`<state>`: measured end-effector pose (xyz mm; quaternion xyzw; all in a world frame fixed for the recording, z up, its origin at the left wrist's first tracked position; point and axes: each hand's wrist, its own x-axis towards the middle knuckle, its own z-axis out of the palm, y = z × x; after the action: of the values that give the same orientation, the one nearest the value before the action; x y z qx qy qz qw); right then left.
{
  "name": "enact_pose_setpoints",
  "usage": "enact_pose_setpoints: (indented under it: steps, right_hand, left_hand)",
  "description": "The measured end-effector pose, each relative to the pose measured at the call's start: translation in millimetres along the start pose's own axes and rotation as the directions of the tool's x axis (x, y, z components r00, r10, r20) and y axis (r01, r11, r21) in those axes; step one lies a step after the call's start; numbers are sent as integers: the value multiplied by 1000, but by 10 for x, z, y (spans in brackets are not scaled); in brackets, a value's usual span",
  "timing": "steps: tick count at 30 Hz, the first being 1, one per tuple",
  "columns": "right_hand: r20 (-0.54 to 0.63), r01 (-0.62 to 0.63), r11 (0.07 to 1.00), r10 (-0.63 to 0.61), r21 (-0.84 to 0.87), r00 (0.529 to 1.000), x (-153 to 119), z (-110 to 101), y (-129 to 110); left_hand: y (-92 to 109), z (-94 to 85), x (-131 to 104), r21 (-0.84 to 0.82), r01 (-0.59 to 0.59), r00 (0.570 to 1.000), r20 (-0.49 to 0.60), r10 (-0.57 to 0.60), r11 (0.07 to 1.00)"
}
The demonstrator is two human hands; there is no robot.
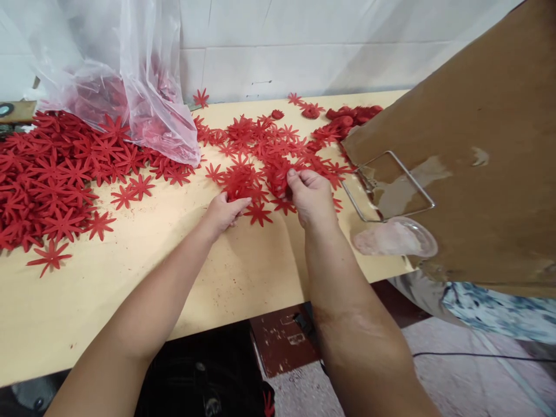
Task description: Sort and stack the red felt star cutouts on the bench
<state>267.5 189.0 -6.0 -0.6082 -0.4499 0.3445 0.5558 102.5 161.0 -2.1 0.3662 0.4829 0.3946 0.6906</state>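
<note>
Red flower-shaped pieces (256,136) lie scattered over the middle of the pale table. My left hand (226,212) is at the near edge of this pile, its fingers curled around a small bunch of red pieces. To its right, my right hand (309,194) pinches red petals between thumb and fingertips, just above the pile. A single red flower (258,214) lies flat between the two hands. The undersides of both hands' grips are hidden.
A large heap of red flowers (52,179) and a clear plastic bag (156,110) fill the left. On the right stand a cardboard sheet (478,174), a metal wire frame (408,174) and a clear plastic dish (395,237). Patterned cloth (499,310) shows below the cardboard.
</note>
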Motion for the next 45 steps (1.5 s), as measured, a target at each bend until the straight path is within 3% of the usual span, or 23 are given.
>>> enact_pose_setpoints:
  steps: [3,6,9,12,16,18,22,24,26,29,32,36,38,40,43,45]
  right_hand:
    - [23,36,999,-36,-27,999,-35,-12,16]
    - [230,32,998,-18,-60,973,-137,-10,-35]
    - [521,48,993,17,-111,854,-268,17,-140]
    - [624,111,983,3,-144,781,-362,43,-238]
    - [626,115,968,52,-224,778,-384,17,-265]
    - [578,114,964,48,-241,815,-338,-35,-210]
    - [287,152,962,-83,-228,954,-131,-190,0]
    - [131,219,923,-186,-317,974,-32,-245,90]
    - [61,303,823,-313,-481,948,3,-240,131]
    - [191,432,633,-413,-642,890,-90,-92,110]
    - [383,534,512,-377,-673,843,-248,156,76]
    - [452,529,431,-275,-731,849,-304,364,92]
    - [417,491,440,-258,-752,871,-265,357,93]
    - [353,465,507,-306,-725,884,-229,301,63]
    - [273,464,718,-375,-518,886,-255,229,-32]
    - [263,397,861,-322,-317,909,-322,243,-95]
  left_hand:
    - [-52,-3,8,-33,-81,996,24,82,996]
    - [-85,-12,2,-97,-134,988,68,141,986]
    - [-99,-18,-5,-145,-154,982,82,167,977]
    - [-115,-5,-6,-172,-183,981,38,192,968]
    - [-129,20,-5,-204,-185,983,-40,181,961]
    - [-118,13,4,-268,-188,982,-81,173,945]
    - [-67,-47,41,-421,-194,978,-159,139,886]
    - [-43,-77,56,-443,-169,983,-134,122,881]
    - [-28,-97,63,-438,-139,989,-104,103,888]
    - [-22,-115,69,-435,-119,993,-74,97,892]
    - [-27,-136,82,-476,-138,990,-37,136,869]
    - [-28,-165,90,-516,-134,988,2,157,846]
    - [-21,-168,85,-513,-115,988,32,153,851]
    - [-12,-162,77,-517,-93,988,57,143,851]
    - [-12,-151,73,-526,-70,990,69,124,848]
    - [-30,-145,80,-491,-61,988,92,121,869]
